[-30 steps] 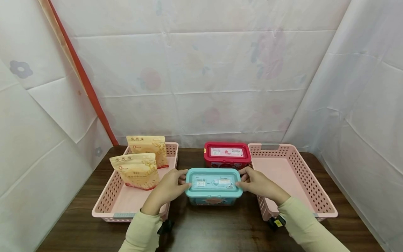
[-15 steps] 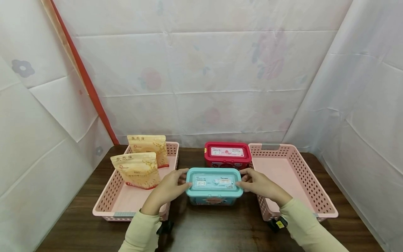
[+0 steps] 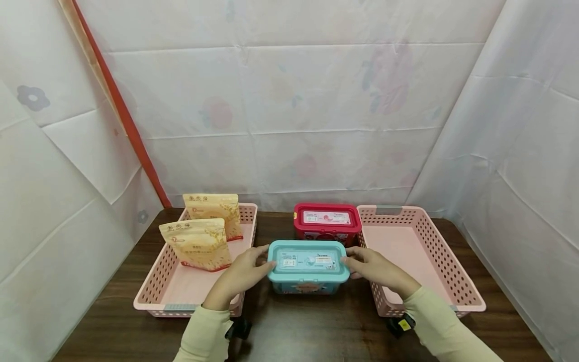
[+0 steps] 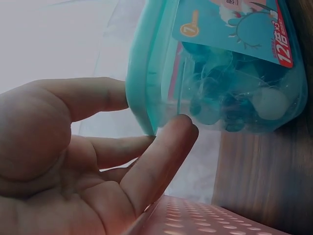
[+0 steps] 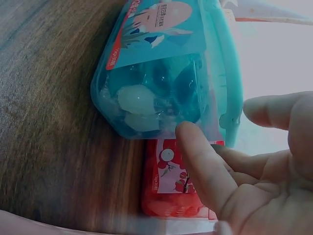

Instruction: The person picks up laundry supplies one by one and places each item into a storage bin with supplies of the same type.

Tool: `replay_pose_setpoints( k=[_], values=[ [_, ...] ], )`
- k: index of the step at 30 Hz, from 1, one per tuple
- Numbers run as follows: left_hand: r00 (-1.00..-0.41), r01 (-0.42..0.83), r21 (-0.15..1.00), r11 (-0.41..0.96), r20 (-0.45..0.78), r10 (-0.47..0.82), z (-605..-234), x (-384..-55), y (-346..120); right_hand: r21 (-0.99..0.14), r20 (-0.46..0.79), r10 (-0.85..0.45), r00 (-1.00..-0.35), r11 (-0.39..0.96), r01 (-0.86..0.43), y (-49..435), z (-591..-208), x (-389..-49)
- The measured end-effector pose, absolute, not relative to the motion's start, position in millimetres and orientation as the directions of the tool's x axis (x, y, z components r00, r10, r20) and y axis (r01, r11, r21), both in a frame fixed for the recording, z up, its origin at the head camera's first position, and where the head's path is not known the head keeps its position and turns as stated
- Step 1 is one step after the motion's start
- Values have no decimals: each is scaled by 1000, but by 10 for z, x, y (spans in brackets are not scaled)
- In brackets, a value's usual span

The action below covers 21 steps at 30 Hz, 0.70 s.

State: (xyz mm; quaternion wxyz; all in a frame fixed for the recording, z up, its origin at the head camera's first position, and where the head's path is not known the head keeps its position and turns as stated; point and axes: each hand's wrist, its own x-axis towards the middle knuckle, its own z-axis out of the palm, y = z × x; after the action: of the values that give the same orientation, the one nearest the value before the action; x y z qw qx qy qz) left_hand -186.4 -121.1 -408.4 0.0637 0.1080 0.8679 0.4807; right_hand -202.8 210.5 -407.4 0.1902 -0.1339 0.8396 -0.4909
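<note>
A teal lidded box of laundry pods (image 3: 308, 274) stands on the dark wooden table, between my two hands. Through its clear side, teal and white pods (image 4: 210, 110) show in the left wrist view. My left hand (image 3: 242, 275) is at the box's left end, thumb at the lid edge and fairly straight fingers (image 4: 166, 152) along the side. At the right end is my right hand (image 3: 375, 269), its thumb (image 5: 266, 110) right by the lid and a straight finger (image 5: 203, 161) overlapping the side. Right behind stands a red lidded box of pods (image 3: 326, 221).
On the left, a pink perforated basket (image 3: 151, 289) holds two yellow stand-up pouches (image 3: 199, 246). Another pink basket (image 3: 445, 251) stands on the right, close to the red box. White printed sheeting (image 3: 289, 125) encloses the back and sides.
My right hand's fingers have loosened and slid slightly back from the teal box's end. The left fingertips have shifted a little off the lid corner. The box has stayed in place.
</note>
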Motion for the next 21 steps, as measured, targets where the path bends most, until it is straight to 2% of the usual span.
replay_pose_setpoints(
  k=[21],
  values=[
    [-974,123,847,517,4,226,-4142,-1871,-1193,-884,-163,-430,-888,463,-62,2075,-4092,-2023]
  ],
)
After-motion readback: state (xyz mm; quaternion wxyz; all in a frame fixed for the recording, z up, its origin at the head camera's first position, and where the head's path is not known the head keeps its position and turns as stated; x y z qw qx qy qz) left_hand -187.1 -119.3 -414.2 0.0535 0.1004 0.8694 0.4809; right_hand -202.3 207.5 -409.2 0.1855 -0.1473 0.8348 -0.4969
